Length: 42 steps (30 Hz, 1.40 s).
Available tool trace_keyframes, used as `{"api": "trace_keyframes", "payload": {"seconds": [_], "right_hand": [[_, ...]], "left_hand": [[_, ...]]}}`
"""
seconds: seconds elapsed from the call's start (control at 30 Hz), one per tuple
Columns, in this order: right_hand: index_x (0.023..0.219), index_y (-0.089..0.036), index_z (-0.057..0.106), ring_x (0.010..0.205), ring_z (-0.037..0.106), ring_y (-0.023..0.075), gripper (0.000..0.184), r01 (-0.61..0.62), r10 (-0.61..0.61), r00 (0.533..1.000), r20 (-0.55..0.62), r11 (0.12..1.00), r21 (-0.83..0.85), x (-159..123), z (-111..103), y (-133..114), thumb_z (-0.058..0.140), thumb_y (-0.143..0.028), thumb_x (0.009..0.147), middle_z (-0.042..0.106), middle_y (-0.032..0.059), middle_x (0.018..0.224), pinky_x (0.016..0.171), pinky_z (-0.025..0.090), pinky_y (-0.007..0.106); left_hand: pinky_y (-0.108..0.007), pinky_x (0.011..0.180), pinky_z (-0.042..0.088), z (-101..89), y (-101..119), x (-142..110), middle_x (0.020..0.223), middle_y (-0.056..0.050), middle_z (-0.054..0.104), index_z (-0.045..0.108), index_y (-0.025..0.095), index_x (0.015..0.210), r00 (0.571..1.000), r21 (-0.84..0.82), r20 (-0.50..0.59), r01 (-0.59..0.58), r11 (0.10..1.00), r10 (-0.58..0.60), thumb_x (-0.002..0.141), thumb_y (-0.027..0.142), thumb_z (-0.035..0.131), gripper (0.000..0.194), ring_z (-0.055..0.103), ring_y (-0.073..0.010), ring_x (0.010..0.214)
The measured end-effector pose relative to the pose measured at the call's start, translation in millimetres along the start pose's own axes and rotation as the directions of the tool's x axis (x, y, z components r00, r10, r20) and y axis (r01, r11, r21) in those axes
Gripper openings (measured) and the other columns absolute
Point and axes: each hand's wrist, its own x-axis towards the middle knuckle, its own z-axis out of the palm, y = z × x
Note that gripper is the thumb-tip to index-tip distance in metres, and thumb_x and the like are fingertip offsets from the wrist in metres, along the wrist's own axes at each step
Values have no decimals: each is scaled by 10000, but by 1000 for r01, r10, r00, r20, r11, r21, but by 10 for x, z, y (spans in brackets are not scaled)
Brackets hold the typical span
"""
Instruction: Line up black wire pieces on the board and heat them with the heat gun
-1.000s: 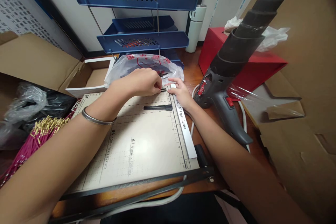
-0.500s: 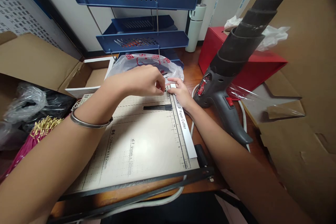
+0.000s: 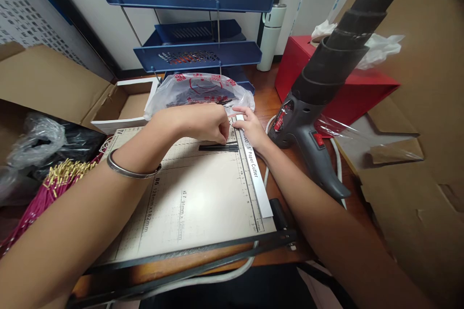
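Head view: left hand (image 3: 208,123) down at the black sticks (image 3: 217,147), right hand (image 3: 253,131) spread at the far end of the white strip (image 3: 254,174).

The left fingers are bent, thumb and forefinger almost meeting at the far edge of the sticks; whether one is pinched between them, I cannot tell. The sticks lie side by side just under those fingers, on the paper cutter (image 3: 210,198). The right fingers are parted, thumb away from forefinger, with nothing seen in their grip, just beyond and right of the left fingers. A plastic bag (image 3: 203,89) lies just beyond both sets of fingers, and a heat gun (image 3: 308,94) stands right of the right ones on the brown surface (image 3: 266,79).
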Motion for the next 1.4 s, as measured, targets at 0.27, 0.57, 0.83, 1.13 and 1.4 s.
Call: {"api": "trace_keyframes", "payload": {"seconds": [0.27, 0.57, 0.83, 1.13, 1.4], "right_hand": [[1122, -259, 585, 1112, 612, 261, 561, -11, 11, 1000, -2, 1000, 13, 10, -6, 3, 663, -241, 566, 667, 29, 1121, 1113, 445, 466], [1123, -269, 582, 1035, 603, 244, 584, -11, 10, 1000, 29, 1000, 25, 5, -19, 1, 676, -246, 547, 655, 18, 1121, 1029, 471, 433], [1097, -267, 585, 947, 578, 214, 576, 0, -1, 999, 43, 1000, 14, -2, -23, -19, 689, -240, 531, 639, 15, 1098, 976, 470, 405], [1098, -274, 594, 1011, 585, 231, 574, 8, -9, 999, 47, 1000, 15, 14, -33, -2, 699, -236, 536, 641, 17, 1097, 987, 480, 409], [1101, -274, 592, 989, 586, 227, 562, 17, -17, 999, 52, 1000, 3, 9, -34, 0, 694, -240, 550, 650, 18, 1096, 983, 474, 411]], "left_hand": [[-321, 704, 405, -16, -22, 25, 831, -43, 796, 859, 277, 904, 990, 173, -124, 82, 982, -61, 849, 272, 613, 253, 668, -211, 752], [-321, 732, 415, -39, -40, 14, 866, -40, 802, 865, 278, 935, 991, 167, -90, 112, 980, -98, 844, 260, 605, 275, 666, -212, 755], [-315, 694, 399, -20, -48, 31, 890, -53, 809, 860, 265, 940, 984, 178, -145, 128, 976, -102, 854, 256, 599, 275, 661, -209, 749], [-314, 731, 415, -10, -66, 44, 917, -45, 814, 851, 268, 944, 983, 169, -145, 137, 976, -113, 854, 243, 596, 272, 672, -207, 785], [-304, 711, 408, -19, -64, 45, 913, -42, 810, 859, 276, 963, 984, 176, -143, 135, 975, -111, 855, 248, 603, 280, 666, -203, 784]]}}
